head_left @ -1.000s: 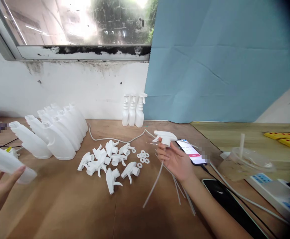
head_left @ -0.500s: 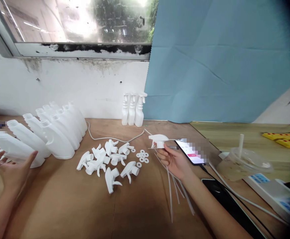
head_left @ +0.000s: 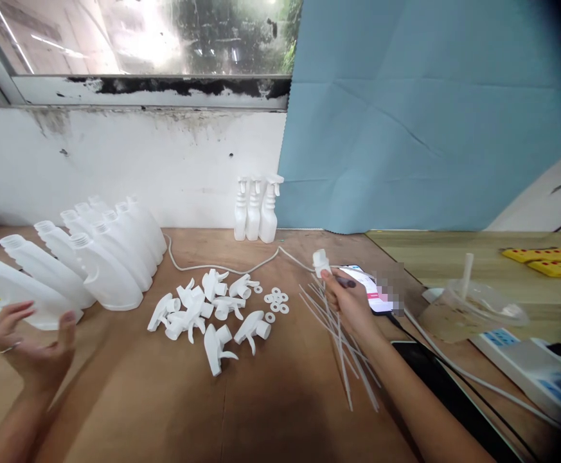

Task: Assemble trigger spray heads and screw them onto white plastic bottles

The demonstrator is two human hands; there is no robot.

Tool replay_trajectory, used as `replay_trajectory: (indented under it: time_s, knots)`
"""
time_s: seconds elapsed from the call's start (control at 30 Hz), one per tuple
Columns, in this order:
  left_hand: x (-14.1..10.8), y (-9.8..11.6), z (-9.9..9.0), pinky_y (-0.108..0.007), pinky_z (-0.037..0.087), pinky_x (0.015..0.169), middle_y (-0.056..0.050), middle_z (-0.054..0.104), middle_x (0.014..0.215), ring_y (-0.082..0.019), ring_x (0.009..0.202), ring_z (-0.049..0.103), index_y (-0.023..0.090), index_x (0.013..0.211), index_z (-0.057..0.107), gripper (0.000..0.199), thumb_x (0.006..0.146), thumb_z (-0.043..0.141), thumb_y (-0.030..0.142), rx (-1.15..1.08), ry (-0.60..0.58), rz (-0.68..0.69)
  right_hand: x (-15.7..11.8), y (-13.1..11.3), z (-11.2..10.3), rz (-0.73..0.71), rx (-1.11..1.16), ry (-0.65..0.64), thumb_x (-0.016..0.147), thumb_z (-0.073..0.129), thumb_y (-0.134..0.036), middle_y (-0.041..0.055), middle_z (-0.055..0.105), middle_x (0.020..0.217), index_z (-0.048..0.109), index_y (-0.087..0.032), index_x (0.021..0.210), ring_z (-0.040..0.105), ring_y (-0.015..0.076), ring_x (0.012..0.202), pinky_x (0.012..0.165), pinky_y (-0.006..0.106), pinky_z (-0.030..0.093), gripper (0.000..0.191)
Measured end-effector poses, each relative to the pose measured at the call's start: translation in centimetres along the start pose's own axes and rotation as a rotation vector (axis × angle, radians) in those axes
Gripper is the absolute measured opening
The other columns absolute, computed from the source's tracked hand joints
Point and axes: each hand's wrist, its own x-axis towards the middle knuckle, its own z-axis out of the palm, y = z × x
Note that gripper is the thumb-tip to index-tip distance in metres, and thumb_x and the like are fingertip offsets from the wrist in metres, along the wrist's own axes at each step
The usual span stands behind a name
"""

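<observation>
My right hand (head_left: 342,302) is closed round a white trigger spray head (head_left: 321,262), raised over the table. A dark pen-like thing (head_left: 345,281) shows at the same fingers; its far part is hidden. Beneath this hand lie several thin clear dip tubes (head_left: 342,360). My left hand (head_left: 34,350) has its fingers apart, in front of the nearest white plastic bottle (head_left: 24,292), and holds nothing. That bottle stands at the near end of two rows of neck-up bottles (head_left: 114,276). Between my hands lies a pile of spray heads (head_left: 191,315) beside several small white washers (head_left: 276,299).
Three assembled spray bottles (head_left: 254,215) stand against the wall. A lit phone (head_left: 364,286) lies behind my right hand, and a dark tablet-like slab (head_left: 439,392) under that forearm. At right are a plastic cup with a straw (head_left: 473,305), a power strip (head_left: 521,366) and cables.
My left hand has let go of the nearest bottle and drawn back towards me. My right hand has turned the spray head from lying sideways to more upright.
</observation>
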Motion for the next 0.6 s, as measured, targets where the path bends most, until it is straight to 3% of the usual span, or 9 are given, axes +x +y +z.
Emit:
replay_trajectory:
  time_s: [0.1, 0.17, 0.23, 0.3, 0.37, 0.47, 0.53, 0.6]
  knots:
    - [-0.8, 6.6, 1.5, -0.045, 0.046, 0.091, -0.007, 0.052, 0.105, -0.027, 0.103, 0.055, 0.02, 0.098, 0.041, 0.048, 0.065, 0.075, 0.027, -0.134, -0.226, 0.196, 0.6, 0.9, -0.4, -0.183, -0.287, 0.034, 0.077, 0.067, -0.055, -0.0032, 0.051, 0.059, 0.062, -0.019, 0.099, 0.043, 0.0109, 0.048, 0.045, 0.023, 0.035, 0.043]
    - [-1.5, 11.3, 2.5, -0.042, 0.048, 0.089, -0.007, 0.054, 0.108, -0.023, 0.1, 0.057, 0.021, 0.104, 0.042, 0.044, 0.072, 0.072, 0.017, -0.344, -0.356, 0.296, 0.9, 1.3, -0.6, -0.28, -0.485, 0.041, 0.082, 0.062, -0.051, 0.0039, 0.063, 0.076, 0.063, -0.018, 0.109, 0.056, 0.0171, 0.063, 0.059, 0.029, 0.045, 0.043]
    - [-2.3, 15.6, 3.5, -0.042, 0.048, 0.09, -0.009, 0.053, 0.112, -0.023, 0.103, 0.057, 0.023, 0.112, 0.042, 0.044, 0.077, 0.066, 0.012, -0.603, -0.489, 0.347, 0.9, 1.5, -0.7, -0.368, -0.632, 0.018, 0.086, 0.058, -0.046, 0.009, 0.068, 0.093, 0.062, -0.019, 0.116, 0.061, 0.0229, 0.081, 0.074, 0.036, 0.048, 0.041]
    - [-3.1, 19.0, 4.4, -0.043, 0.048, 0.093, -0.011, 0.053, 0.115, -0.024, 0.108, 0.055, 0.023, 0.119, 0.041, 0.048, 0.08, 0.063, 0.008, -0.806, -0.622, 0.314, 0.7, 1.5, -0.5, -0.446, -0.688, -0.018, 0.088, 0.057, -0.041, 0.0109, 0.067, 0.104, 0.06, -0.02, 0.122, 0.062, 0.0266, 0.094, 0.084, 0.04, 0.046, 0.04]
    - [-4.0, 21.5, 5.2, -0.044, 0.048, 0.093, -0.011, 0.05, 0.117, -0.024, 0.11, 0.053, 0.024, 0.122, 0.041, 0.046, 0.083, 0.061, 0.01, -1.0, -0.741, 0.202, 0.0, 1.4, -0.2, -0.504, -0.653, -0.028, 0.087, 0.058, -0.037, 0.0105, 0.067, 0.109, 0.06, -0.022, 0.124, 0.061, 0.028, 0.1, 0.088, 0.043, 0.046, 0.039]
    - [-5.0, 23.8, 5.8, -0.037, 0.052, 0.083, -0.012, 0.045, 0.126, -0.02, 0.101, 0.056, 0.028, 0.128, 0.037, 0.043, 0.09, 0.056, 0.02, -1.232, -0.913, -0.155, -1.7, 1.2, 1.1, -0.554, -0.524, -0.06, 0.081, 0.068, -0.031, 0.0085, 0.067, 0.107, 0.065, -0.028, 0.118, 0.06, 0.0288, 0.101, 0.094, 0.047, 0.044, 0.037]
    - [-5.4, 24.4, 5.9, -0.031, 0.053, 0.075, -0.012, 0.04, 0.134, -0.019, 0.098, 0.056, 0.031, 0.133, 0.033, 0.047, 0.092, 0.056, 0.029, -1.311, -1.013, -0.396, -3.3, 1.2, 2.3, -0.607, -0.484, -0.191, 0.079, 0.071, -0.026, 0.0072, 0.068, 0.105, 0.066, -0.032, 0.116, 0.059, 0.0292, 0.099, 0.097, 0.05, 0.042, 0.037]
    - [-5.6, 24.6, 5.8, -0.03, 0.053, 0.074, -0.012, 0.037, 0.139, -0.019, 0.098, 0.057, 0.033, 0.136, 0.031, 0.056, 0.089, 0.062, 0.035, -1.361, -1.079, -0.523, -4.9, 1.2, 3.7, -0.677, -0.513, -0.363, 0.081, 0.068, -0.022, 0.0064, 0.068, 0.106, 0.064, -0.035, 0.119, 0.059, 0.0296, 0.098, 0.098, 0.054, 0.04, 0.04]
